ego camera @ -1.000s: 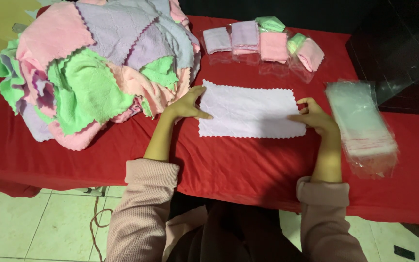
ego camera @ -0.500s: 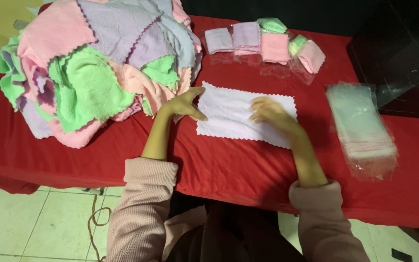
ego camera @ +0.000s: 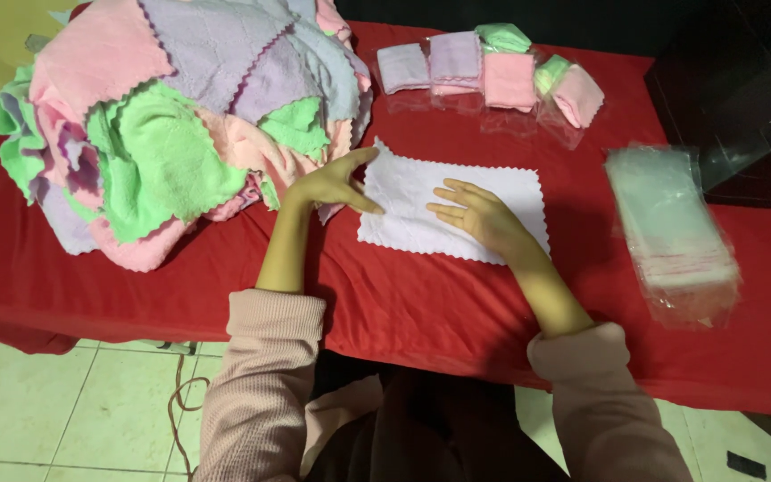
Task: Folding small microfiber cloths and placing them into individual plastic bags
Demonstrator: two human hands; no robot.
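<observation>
While the white cloth (ego camera: 457, 210) lies flat and open on the red table cover (ego camera: 421, 303), just in front of the person at the middle of the table, both bare hands rest on it. The left hand (ego camera: 336, 183) sits at the cloth's nine o'clock edge, fingers straight and lightly spread, the thumb reaching up toward its top corner. The right hand (ego camera: 479, 214) lies palm down near the cloth's centre, fingers spread and pointing toward nine o'clock; neither hand pinches anything. I judge this to be the smoothing step, the cloth being flattened before it is folded. The next move seems to call for a firm hold on one scalloped edge and a steady press from the other hand, so that the thin fabric does not slide or bunch on the cover.

At ten o'clock from the cloth a large pile of cloths (ego camera: 171, 116) in pink, green and lilac rises, its lower edge just beside the left hand. At twelve to one o'clock, near the far side of the table, a row of folded cloths in clear bags (ego camera: 484, 71) lies well apart from the hands. At three o'clock a stack of clear plastic bags (ego camera: 671, 228) rests on the cover.
</observation>
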